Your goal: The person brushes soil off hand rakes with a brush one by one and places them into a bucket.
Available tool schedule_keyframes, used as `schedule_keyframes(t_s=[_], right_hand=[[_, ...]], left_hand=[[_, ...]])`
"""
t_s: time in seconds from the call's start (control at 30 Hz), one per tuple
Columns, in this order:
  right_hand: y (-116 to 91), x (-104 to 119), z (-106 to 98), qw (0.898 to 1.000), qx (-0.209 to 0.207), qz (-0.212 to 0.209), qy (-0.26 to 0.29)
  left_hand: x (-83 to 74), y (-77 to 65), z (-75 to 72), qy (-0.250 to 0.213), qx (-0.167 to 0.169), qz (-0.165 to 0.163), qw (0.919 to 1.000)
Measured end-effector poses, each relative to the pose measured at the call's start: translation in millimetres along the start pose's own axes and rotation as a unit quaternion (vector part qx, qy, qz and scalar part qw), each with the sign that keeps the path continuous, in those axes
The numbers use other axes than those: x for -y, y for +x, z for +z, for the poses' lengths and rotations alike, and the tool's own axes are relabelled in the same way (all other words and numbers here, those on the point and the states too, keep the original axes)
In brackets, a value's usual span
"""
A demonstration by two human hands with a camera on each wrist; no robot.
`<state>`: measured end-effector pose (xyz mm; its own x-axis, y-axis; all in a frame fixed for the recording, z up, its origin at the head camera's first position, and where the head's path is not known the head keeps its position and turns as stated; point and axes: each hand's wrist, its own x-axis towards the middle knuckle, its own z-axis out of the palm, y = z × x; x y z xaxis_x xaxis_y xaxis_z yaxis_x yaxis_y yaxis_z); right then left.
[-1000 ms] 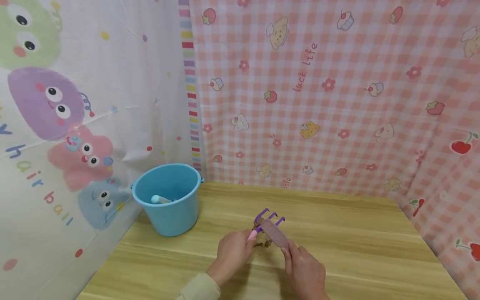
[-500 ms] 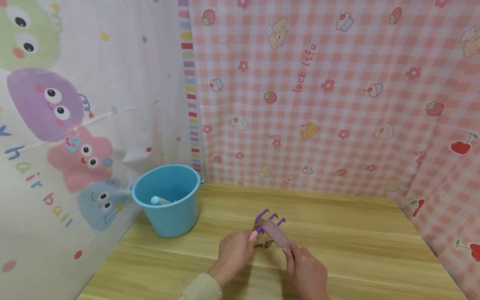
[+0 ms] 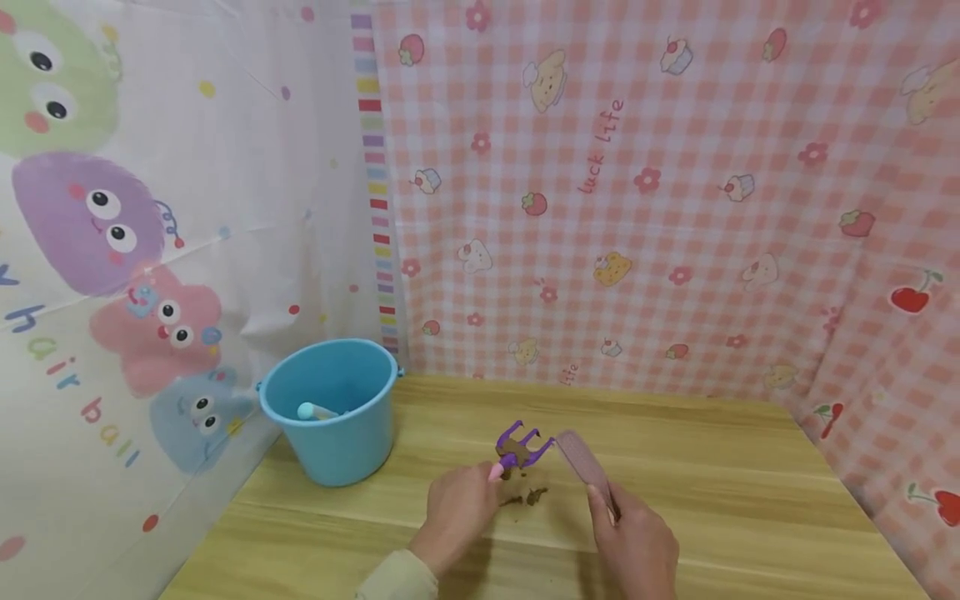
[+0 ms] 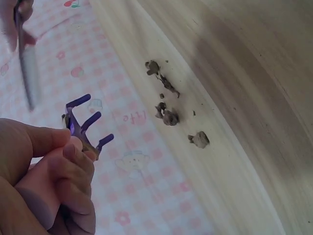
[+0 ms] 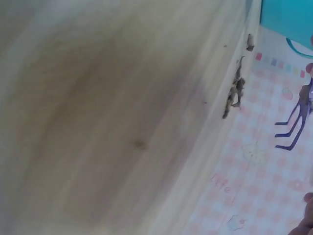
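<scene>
My left hand (image 3: 461,510) grips the pink handle (image 4: 41,181) of a small hand rake (image 3: 508,461), whose purple tines point away from me above the table. Brown, soil-like matter (image 3: 514,450) clings between the tines. My right hand (image 3: 637,540) holds a flat mauve paddle-shaped tool (image 3: 582,460) with a fine textured face. Its tip stands close to the rake's right tine in the head view; in the left wrist view the tool (image 4: 27,73) appears edge-on and blurred. Brown clumps (image 3: 536,497) lie on the tabletop below the rake.
To the left stands a light blue bucket (image 3: 348,450), with a pale blue-ended handle (image 3: 311,412) inside it. Wood-grain tabletop (image 3: 720,500) stretches out to the right. A pink checked cloth (image 3: 645,225) hangs behind, and a white printed cloth (image 3: 247,250) at the left.
The mauve tool was lying across the rake's head; my right hand has drawn it off to the right. The rake has shifted slightly left, exposing the brown matter. The head view has tilted up a little.
</scene>
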<state>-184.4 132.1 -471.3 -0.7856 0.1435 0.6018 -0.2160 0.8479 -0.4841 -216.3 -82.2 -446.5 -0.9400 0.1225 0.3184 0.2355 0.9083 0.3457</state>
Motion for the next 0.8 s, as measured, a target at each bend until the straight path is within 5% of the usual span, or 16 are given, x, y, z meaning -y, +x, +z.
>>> schedule_keyframes(t_s=[0.17,0.27,0.4,0.63,0.8], right_hand=[[-1.4,5.8,14.6,0.982,-0.069,-0.174,-0.031],[-5.6,6.1,22.4,0.97,-0.092,-0.214,-0.064],[-9.1,3.1,25.2,0.973,-0.096,-0.196,-0.078],[-10.7,6.3,19.8,0.992,-0.011,-0.106,-0.065],[-10.2,8.6,16.8,0.994,0.014,-0.079,-0.069]], left_hand=[[-0.9,-0.3,-1.1,-0.021,0.002,0.009,0.9997],[-2.0,-0.7,-1.7,-0.039,0.012,0.005,0.9991],[-2.1,-1.4,-1.8,-0.052,0.022,-0.001,0.9984],[-3.8,-2.1,-0.6,-0.069,0.029,-0.008,0.9971],[-5.1,-2.7,-0.3,-0.049,0.012,0.004,0.9987]])
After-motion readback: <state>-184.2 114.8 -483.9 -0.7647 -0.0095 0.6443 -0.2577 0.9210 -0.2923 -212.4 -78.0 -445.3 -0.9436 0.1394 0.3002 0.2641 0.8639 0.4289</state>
